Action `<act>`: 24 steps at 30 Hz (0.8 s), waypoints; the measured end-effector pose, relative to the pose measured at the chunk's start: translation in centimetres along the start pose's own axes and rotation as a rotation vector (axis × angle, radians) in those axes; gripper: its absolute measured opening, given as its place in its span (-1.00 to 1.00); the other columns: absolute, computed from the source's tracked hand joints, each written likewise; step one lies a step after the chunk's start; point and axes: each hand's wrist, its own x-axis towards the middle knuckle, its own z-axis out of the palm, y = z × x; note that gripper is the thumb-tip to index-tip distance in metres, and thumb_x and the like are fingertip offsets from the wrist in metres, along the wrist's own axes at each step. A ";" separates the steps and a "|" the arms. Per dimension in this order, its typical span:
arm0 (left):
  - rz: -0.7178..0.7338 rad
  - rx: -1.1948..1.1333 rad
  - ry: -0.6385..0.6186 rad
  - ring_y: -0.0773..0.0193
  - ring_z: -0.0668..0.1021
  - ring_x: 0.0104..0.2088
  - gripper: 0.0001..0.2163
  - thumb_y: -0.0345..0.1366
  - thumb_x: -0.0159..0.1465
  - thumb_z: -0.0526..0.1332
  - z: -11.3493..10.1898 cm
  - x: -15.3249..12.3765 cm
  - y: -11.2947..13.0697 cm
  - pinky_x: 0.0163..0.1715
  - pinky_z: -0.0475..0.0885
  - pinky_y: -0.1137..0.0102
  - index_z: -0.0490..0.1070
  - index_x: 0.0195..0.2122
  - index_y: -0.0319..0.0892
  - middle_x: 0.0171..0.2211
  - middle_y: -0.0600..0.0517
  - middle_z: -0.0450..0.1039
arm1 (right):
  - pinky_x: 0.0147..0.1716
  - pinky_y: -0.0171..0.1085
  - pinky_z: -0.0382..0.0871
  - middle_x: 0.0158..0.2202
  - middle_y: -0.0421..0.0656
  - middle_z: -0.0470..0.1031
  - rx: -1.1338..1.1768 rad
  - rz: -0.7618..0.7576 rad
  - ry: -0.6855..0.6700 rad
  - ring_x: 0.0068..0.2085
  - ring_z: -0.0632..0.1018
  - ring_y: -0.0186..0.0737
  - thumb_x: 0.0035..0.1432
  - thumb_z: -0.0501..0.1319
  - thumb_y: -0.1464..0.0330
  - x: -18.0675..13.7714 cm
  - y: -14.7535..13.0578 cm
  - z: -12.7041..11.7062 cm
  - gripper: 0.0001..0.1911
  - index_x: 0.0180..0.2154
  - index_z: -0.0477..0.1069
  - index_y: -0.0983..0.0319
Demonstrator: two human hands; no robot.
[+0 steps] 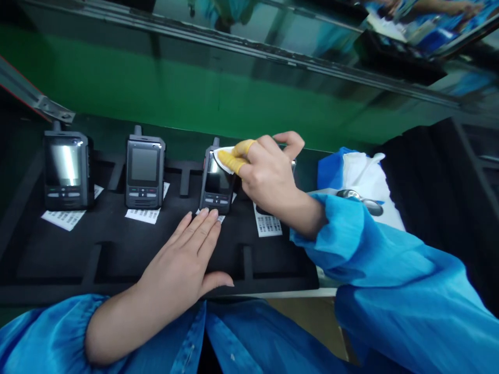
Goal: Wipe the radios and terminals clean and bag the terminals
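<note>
Three black handheld radios with screens stand in a black foam tray point(117, 259): one at the left point(66, 170), one in the middle point(144, 173), one further right point(216, 184). My right hand point(268, 176), with yellow finger cots on two fingers, pinches a small white film point(223, 162) at the top of the right radio's screen. My left hand point(183, 265) lies flat and open on the tray, fingertips touching the base of that radio. Both arms wear blue sleeves.
White barcode labels point(268, 224) lie on the tray below each radio. A green conveyor belt point(195, 98) runs behind the tray. A blue and white cloth bundle point(356, 174) with a metal tool point(358, 200) lies at the right, beside black foam trays point(436, 182).
</note>
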 end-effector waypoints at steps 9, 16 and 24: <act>0.029 0.048 0.034 -0.04 0.38 0.19 -0.36 0.03 0.38 -0.21 0.2 0.2 -0.2 0.14 0.32 0.07 0.29 0.11 -0.49 0.15 -0.31 0.34 | -0.06 -0.13 -0.10 -0.37 -0.22 0.47 0.138 -0.139 -0.058 -0.31 0.32 -0.33 0.17 0.04 0.56 -4.4 -2.7 -2.5 -0.69 -0.34 0.53 0.19; 0.032 0.083 0.159 0.01 0.44 0.14 -0.44 -0.02 0.38 -0.07 -1.2 -0.8 -0.7 0.13 0.35 0.14 0.33 0.06 -0.48 0.09 -0.28 0.42 | -0.09 -0.15 -0.07 -0.31 -0.23 0.50 0.230 -0.114 -0.073 -0.29 0.40 -0.34 0.01 0.07 0.59 -2.6 -2.7 -4.5 -0.65 -0.31 0.55 0.15; -0.186 0.122 0.136 -0.03 0.42 0.15 -0.52 -0.08 0.38 -0.03 -3.1 -4.8 -4.5 0.17 0.27 -0.03 0.34 0.07 -0.42 0.10 -0.30 0.40 | -0.10 -0.06 -0.11 -0.23 -0.19 0.46 0.223 -0.065 -0.080 -0.19 0.35 -0.22 0.15 0.01 0.54 6.1 -5.0 -1.2 -0.61 -0.20 0.53 0.08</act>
